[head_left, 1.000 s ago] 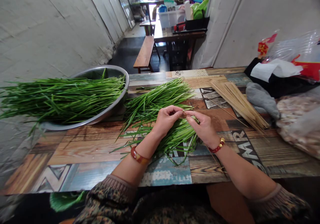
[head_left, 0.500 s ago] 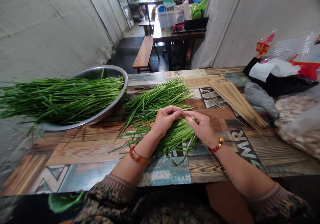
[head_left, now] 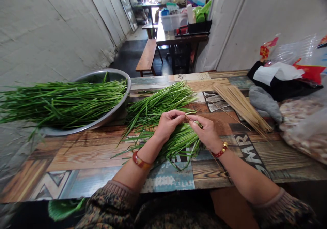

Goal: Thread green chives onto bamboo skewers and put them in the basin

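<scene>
My left hand is closed in a pinch over the table, its fingertips meeting those of my right hand, also pinched. Between them is a small stalk of garlic chives, its pale end pointing right; the fingers partly hide it. Directly beneath both hands lies a loose pile of garlic chives, leaves toward the lower left. Just behind sits a second bunch with its pale ends to the right. A thin stick runs from under my right wrist toward the table's near edge; whether my hand touches it is hidden.
A metal basin heaped with long garlic chives stands at the left. Bamboo skewers lie fanned out at the right, beside a grey cloth-like lump and a bulging clear bag. Behind are a bench and another table.
The hands stay pinched together in almost the same spot, with only slight finger movement. The whole view has shifted a little; the chives and skewers lie as before.
</scene>
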The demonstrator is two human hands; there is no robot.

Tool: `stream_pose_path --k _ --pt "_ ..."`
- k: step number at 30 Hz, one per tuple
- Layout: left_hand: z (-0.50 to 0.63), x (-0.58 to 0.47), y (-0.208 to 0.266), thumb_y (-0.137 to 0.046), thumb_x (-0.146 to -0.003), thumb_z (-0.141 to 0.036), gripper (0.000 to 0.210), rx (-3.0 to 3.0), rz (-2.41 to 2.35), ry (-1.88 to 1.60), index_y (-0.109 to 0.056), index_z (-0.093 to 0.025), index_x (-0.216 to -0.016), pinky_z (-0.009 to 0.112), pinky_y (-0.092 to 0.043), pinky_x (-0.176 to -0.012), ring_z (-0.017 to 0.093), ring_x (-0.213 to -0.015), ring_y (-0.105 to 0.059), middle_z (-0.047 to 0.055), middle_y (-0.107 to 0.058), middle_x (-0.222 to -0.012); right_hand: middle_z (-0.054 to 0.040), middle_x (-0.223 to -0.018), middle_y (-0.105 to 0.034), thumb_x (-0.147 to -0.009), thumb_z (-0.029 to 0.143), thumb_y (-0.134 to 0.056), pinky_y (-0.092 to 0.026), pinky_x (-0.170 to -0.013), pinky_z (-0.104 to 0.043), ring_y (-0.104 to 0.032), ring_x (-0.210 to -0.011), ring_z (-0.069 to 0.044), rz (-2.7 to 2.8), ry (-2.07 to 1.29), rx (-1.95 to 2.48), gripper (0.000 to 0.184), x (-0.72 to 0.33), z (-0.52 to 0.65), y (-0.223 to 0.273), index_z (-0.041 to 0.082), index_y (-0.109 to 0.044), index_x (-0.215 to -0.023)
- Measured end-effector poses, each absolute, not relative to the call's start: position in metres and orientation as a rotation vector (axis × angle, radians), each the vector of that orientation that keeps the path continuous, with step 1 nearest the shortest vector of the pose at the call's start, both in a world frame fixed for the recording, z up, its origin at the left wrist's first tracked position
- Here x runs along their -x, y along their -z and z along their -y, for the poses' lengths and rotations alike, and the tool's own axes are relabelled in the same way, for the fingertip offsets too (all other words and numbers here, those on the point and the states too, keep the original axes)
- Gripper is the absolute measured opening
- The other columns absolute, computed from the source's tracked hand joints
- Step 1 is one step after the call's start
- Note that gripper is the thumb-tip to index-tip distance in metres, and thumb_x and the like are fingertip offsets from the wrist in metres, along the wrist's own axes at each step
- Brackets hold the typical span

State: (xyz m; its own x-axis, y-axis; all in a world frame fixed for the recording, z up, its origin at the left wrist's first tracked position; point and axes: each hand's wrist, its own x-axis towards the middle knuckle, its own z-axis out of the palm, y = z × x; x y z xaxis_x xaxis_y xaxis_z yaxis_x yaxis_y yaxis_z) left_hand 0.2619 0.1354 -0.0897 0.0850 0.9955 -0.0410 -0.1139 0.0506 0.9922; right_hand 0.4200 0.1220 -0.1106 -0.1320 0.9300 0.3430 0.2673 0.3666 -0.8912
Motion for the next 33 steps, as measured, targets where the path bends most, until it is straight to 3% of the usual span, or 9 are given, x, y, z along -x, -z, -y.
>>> stream_pose_path --k 11,23,25,29,33 --pt "-0.1331 -0.2627 0.0864 -0.078 -0.066 -0.035 0.022 -1.151 -1.057 -1.187 -0.072 -0.015 -0.073 0.024 -0.047 -0.065 0.011 -0.063 -0.058 0.002 -0.069 -0.07 -0.0037 -0.098 -0.074 -0.081 0.024 -0.054 -0.054 -0.085 -0.035 -0.068 -0.088 -0.019 1.613 -0.825 1.115 0.024 -0.418 -0.1211 0.1092 0.022 -0.072 -0.097" --pt "-0.1342 -0.2627 0.0898 -0.079 -0.063 -0.036 0.026 -1.126 -1.105 -1.167 -0.07 -0.013 -0.071 0.022 -0.041 -0.058 0.009 -0.058 -0.052 0.001 -0.067 -0.066 -0.0051 -0.094 -0.073 -0.083 0.027 -0.054 -0.051 -0.083 -0.034 -0.066 -0.087 -0.02 1.63 -0.838 1.157 0.018 -0.4187 -0.1219 0.1102 0.02 -0.067 -0.094" --pt "-0.1341 -0.262 0.0898 -0.079 -0.064 -0.035 0.025 -1.137 -1.12 -1.173 -0.07 -0.013 -0.07 0.022 -0.039 -0.056 0.008 -0.057 -0.05 0.0 -0.065 -0.064 -0.0044 -0.089 -0.071 -0.083 0.027 -0.055 -0.05 -0.079 -0.033 -0.065 -0.082 -0.018 1.604 -0.841 1.155 0.019 -0.4188 -0.1221 0.1117 0.02 -0.064 -0.098" --pt "-0.134 -0.2609 0.0907 -0.077 -0.066 -0.033 0.022 -1.207 -1.126 -1.152 -0.069 -0.013 -0.07 0.021 -0.038 -0.057 0.008 -0.057 -0.049 -0.001 -0.063 -0.063 0.0004 -0.077 -0.067 -0.082 0.026 -0.057 -0.049 -0.075 -0.031 -0.062 -0.072 -0.016 1.56 -0.863 1.125 0.039 -0.4192 -0.1226 0.1146 0.019 -0.053 -0.12" --pt "-0.135 -0.2606 0.0927 -0.075 -0.068 -0.035 0.023 -1.31 -1.1 -1.112 -0.07 -0.013 -0.07 0.023 -0.041 -0.061 0.01 -0.061 -0.052 0.001 -0.065 -0.066 0.0007 -0.077 -0.066 -0.083 0.026 -0.055 -0.047 -0.073 -0.029 -0.06 -0.07 -0.014 1.611 -0.84 1.135 0.031 -0.4199 -0.1231 0.115 0.021 -0.057 -0.113"
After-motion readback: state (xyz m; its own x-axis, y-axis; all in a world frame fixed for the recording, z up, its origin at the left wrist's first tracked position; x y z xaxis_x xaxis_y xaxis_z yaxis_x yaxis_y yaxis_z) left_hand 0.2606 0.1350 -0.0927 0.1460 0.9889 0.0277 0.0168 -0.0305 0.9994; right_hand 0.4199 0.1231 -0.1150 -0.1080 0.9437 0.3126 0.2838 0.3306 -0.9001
